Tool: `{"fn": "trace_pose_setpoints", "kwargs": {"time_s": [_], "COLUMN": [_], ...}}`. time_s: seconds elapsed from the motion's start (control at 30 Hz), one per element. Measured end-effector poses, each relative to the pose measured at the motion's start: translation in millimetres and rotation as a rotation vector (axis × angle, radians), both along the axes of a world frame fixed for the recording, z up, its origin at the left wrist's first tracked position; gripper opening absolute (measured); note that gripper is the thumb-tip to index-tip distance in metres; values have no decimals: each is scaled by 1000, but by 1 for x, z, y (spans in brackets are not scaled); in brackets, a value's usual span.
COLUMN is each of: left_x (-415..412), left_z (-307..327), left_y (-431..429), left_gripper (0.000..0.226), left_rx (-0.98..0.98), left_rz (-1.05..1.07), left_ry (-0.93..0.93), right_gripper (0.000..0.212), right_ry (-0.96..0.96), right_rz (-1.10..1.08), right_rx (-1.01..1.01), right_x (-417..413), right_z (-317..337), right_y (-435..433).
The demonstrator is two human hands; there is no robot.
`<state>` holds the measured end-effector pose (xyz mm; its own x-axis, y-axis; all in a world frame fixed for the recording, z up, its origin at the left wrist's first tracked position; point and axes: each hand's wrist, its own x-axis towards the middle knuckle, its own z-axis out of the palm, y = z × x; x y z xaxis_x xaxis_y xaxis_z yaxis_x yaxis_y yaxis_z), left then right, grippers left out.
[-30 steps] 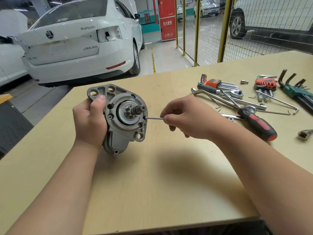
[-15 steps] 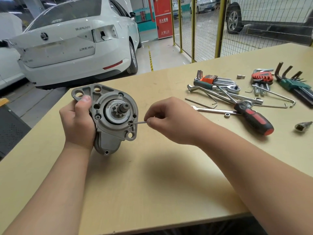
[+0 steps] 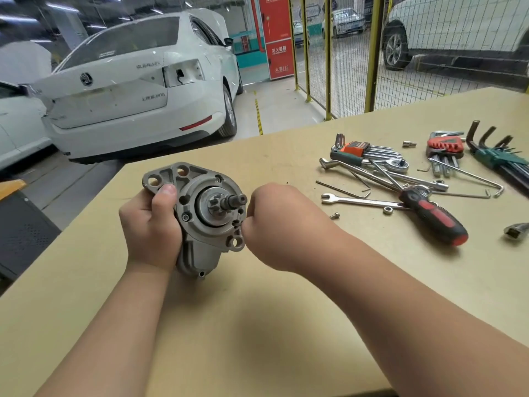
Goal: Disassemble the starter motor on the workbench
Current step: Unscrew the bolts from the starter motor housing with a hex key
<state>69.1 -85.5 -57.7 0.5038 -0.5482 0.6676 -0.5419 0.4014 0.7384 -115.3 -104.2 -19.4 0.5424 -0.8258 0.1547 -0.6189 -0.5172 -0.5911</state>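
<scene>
Left hand [image 3: 151, 224] wraps the grey cast-aluminium starter motor [image 3: 206, 213] round its body, thumb up on the mounting flange: firm grasp. Right hand [image 3: 274, 224] is clenched hard against the flange at its lower right screw. What it pinches is hidden behind the fingers, so can't tell if a tool is in there.

Motor sits pinion end toward the camera, tail apparently resting on the tan wooden workbench [image 3: 257, 325], toward the far left corner.

Step looks like backing out the nose-housing screws. Two more screw heads show on the flange, left and top.

- Seat the bit fully and keep it square to the head; small sockets round off easily.
- Left hand should counter the torque and keep the tail planted on the bench.
- Catch the screw as it frees.

Park it by the small loose screw [image 3: 334, 215] mid-bench. Past that, toward the far right corner, lie the steel spanner [image 3: 357, 200], the red-and-black screwdriver [image 3: 435, 222] and the hex key sets.
</scene>
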Motion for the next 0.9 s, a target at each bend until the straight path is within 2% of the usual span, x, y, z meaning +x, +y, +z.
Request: {"fn": "trace_pose_setpoints", "kwargs": {"time_s": [0.07, 0.2, 0.27, 0.4, 0.63, 0.9], "left_x": [0, 6, 10, 11, 6, 6], "left_z": [0, -1, -1, 2, 2, 4], "left_y": [0, 5, 8, 9, 13, 15], "left_gripper": [32, 32, 34, 45, 54, 45], "left_rx": [-5, -28, -54, -106, -147, -130], "left_rz": [4, -50, -67, -84, -34, -60], "left_ry": [-25, 53, 106, 154, 175, 200], "right_gripper": [12, 12, 18, 13, 19, 23], "right_ry": [-94, -462, -629, -653, -466, -314], "right_rz": [-5, 165, 197, 163, 114, 155], "right_rx": [163, 814, 997, 975, 744, 553], "right_x": [-3, -9, -8, 6, 16, -1], "right_z": [2, 2, 0, -1, -7, -2], "right_y": [-2, 4, 10, 18, 14, 0]}}
